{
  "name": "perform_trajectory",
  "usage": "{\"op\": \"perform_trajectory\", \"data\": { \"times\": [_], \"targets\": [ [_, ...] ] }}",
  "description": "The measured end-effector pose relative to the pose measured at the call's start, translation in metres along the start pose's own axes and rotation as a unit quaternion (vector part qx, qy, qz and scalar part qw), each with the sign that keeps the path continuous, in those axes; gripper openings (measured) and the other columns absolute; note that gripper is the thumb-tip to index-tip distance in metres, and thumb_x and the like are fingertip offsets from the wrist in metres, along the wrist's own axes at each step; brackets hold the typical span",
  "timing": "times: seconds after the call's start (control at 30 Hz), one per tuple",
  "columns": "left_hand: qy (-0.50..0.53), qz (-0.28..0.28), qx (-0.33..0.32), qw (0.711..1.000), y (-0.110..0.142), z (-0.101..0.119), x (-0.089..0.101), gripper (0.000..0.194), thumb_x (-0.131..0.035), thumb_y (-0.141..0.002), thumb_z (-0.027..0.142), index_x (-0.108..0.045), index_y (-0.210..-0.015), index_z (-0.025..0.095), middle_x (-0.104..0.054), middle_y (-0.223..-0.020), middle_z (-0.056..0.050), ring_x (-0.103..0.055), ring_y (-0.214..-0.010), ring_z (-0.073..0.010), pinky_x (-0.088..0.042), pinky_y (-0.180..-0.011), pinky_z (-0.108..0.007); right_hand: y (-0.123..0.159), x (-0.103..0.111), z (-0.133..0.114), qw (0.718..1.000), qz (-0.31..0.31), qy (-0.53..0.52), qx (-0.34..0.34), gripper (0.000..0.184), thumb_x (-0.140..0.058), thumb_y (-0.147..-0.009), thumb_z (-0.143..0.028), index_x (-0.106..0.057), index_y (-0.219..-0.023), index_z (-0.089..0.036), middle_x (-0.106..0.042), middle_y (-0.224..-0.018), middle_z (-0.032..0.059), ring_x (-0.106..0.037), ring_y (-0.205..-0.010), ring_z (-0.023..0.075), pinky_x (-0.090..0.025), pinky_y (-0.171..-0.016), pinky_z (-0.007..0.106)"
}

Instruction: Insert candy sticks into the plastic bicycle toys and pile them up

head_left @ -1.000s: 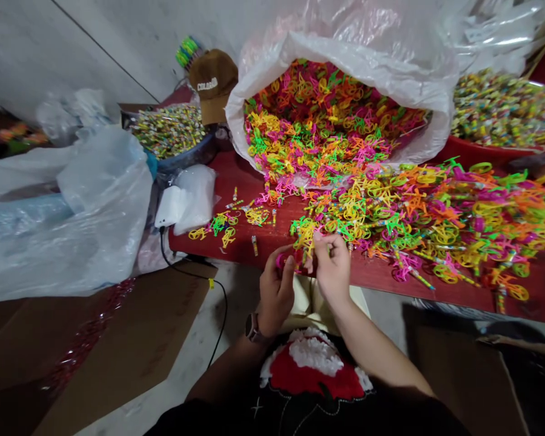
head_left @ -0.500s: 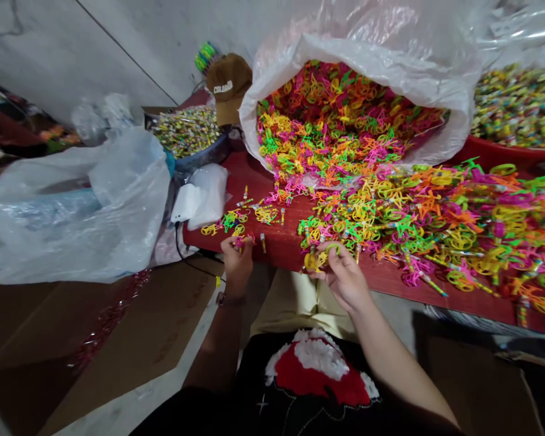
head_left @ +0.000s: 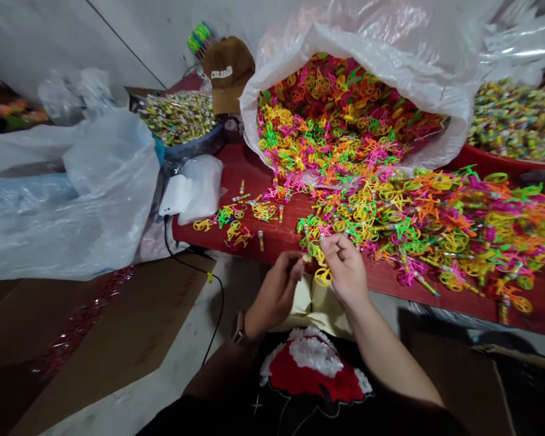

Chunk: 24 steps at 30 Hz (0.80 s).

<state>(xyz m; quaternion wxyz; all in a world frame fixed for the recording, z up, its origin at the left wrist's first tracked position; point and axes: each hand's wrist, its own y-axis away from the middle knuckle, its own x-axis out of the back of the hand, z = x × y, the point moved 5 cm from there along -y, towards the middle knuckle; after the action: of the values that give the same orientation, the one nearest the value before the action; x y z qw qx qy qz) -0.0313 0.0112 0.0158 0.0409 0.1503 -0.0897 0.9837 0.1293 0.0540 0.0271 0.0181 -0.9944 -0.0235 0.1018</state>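
At the table's (head_left: 284,238) near edge, my right hand (head_left: 350,272) pinches a yellow wheel (head_left: 323,277); my left hand (head_left: 275,293) curls nearly closed, grip unclear.

The red flat-topped table (head_left: 236,163) bore a white plastic sack (head_left: 358,42) near its far edge, a multicoloured heap of plastic pieces (head_left: 436,218) toward its right end, and a small white rectangular device (head_left: 175,195) at its left edge.

Worn on the head, the single camera looks forward and steeply down over the person's own shirt (head_left: 318,369) and hands onto the table (head_left: 277,233).
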Motion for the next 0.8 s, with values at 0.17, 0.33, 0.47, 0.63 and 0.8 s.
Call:
{"op": "perform_trajectory", "data": {
  "times": [0.17, 0.33, 0.47, 0.63, 0.8],
  "targets": [
    [0.091, -0.040, -0.003, 0.995, 0.012, 0.021, -0.020, 0.026, -0.043, -0.113, 0.041, -0.058, -0.123, 0.022, -0.066, -0.099, -0.005, -0.063, -0.086, -0.0167, -0.050, -0.077, -0.027, 0.009, -0.004, -0.018, 1.000, 0.001, 0.020, 0.024, 0.036, -0.070, -0.098, -0.054, -0.057, -0.084, -0.023, -0.046, -0.066, -0.0067, -0.039, -0.057, 0.0115, -0.031, -0.054, 0.026],
    [0.065, -0.063, -0.049, 0.995, 0.015, 0.023, -0.020, 0.022, -0.045, -0.113, 0.035, -0.055, -0.126, 0.021, -0.068, -0.105, -0.008, -0.068, -0.095, -0.0193, -0.054, -0.082, -0.030, 0.015, 0.000, -0.024, 0.999, 0.010, 0.032, 0.032, 0.033, -0.069, -0.100, -0.050, -0.056, -0.085, -0.023, -0.047, -0.067, -0.0066, -0.039, -0.057, 0.0114, -0.033, -0.054, 0.026],
    [-0.006, -0.019, -0.118, 0.993, 0.017, 0.022, -0.018, 0.027, -0.052, -0.109, 0.027, -0.049, -0.135, 0.022, -0.064, -0.119, -0.012, -0.069, -0.105, -0.0213, -0.057, -0.090, -0.034, 0.018, -0.002, -0.025, 0.999, 0.017, 0.032, 0.011, 0.035, -0.068, -0.100, -0.051, -0.054, -0.083, -0.024, -0.047, -0.064, -0.0072, -0.039, -0.055, 0.0115, -0.033, -0.051, 0.026],
    [-0.080, -0.006, -0.197, 0.977, 0.017, 0.028, -0.015, 0.027, -0.054, -0.106, 0.018, -0.050, -0.132, 0.022, -0.067, -0.110, -0.009, -0.069, -0.097, -0.0202, -0.056, -0.084, -0.032, 0.019, -0.003, -0.033, 0.996, 0.030, 0.080, 0.037, 0.035, -0.067, -0.101, -0.051, -0.055, -0.082, -0.023, -0.043, -0.065, -0.0074, -0.037, -0.056, 0.0114, -0.031, -0.053, 0.026],
    [-0.112, 0.001, -0.217, 0.970, 0.015, 0.034, -0.010, 0.020, -0.052, -0.104, 0.015, -0.053, -0.122, 0.022, -0.068, -0.100, -0.006, -0.067, -0.086, -0.0188, -0.054, -0.077, -0.029, 0.015, -0.005, -0.032, 0.994, -0.021, 0.100, 0.023, 0.036, -0.066, -0.101, -0.051, -0.055, -0.082, -0.023, -0.043, -0.062, -0.0078, -0.037, -0.054, 0.0114, -0.029, -0.052, 0.026]
  ]
}}
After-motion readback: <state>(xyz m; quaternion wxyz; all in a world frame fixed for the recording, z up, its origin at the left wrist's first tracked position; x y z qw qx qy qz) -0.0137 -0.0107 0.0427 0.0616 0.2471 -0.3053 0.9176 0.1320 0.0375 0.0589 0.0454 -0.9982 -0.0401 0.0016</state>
